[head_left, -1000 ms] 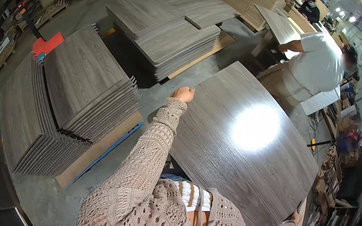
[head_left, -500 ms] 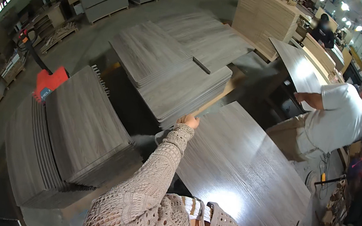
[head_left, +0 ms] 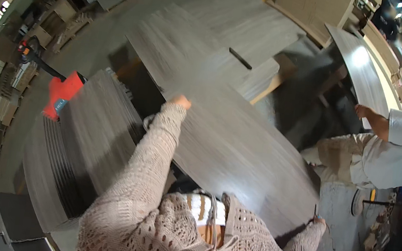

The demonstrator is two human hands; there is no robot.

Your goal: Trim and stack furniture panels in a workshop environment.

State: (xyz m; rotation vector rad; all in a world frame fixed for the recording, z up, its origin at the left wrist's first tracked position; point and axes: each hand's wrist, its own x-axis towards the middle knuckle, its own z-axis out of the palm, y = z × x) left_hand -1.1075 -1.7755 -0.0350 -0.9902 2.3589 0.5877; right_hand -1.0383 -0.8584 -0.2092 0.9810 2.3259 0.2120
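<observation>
A large grey wood-grain panel lies across in front of my body, carried between both hands. My left hand is closed on its left edge, near the far corner. Around the near right corner my right hand is closed as well, and a thin dark tool sticks up beside its fingers, too small to name. The panel's far end overlaps a stack of similar grey panels; motion blur hides whether they touch. A short dark strip rests on that stack.
More grey panels are stacked at the left, beside a red pallet jack. At the right a co-worker in a white shirt holds another panel. A tall light-brown board stack stands at the back.
The panel has moved left and away from me, over the far stack's near part. Both my hands have moved left with it. The view has shifted too.
</observation>
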